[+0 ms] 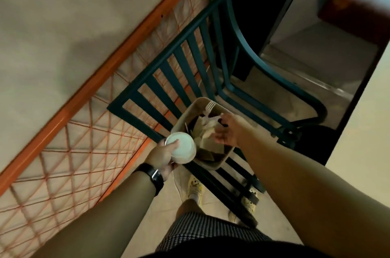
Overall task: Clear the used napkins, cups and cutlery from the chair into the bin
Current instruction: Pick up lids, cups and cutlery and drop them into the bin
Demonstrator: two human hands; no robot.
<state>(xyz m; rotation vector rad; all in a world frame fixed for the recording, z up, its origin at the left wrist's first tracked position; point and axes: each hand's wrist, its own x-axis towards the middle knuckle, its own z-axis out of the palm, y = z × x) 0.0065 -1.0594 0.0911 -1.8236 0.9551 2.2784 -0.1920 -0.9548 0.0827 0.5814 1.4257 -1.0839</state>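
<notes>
Cup (183, 148) gripped in left hand (162, 157), beside bin (202, 105)

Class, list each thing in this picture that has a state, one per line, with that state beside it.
cup: empty, held in the left hand beside the bin.
bin: on the chair, holding napkins and a fork.
right hand: over the bin, pinching white cutlery.
</notes>
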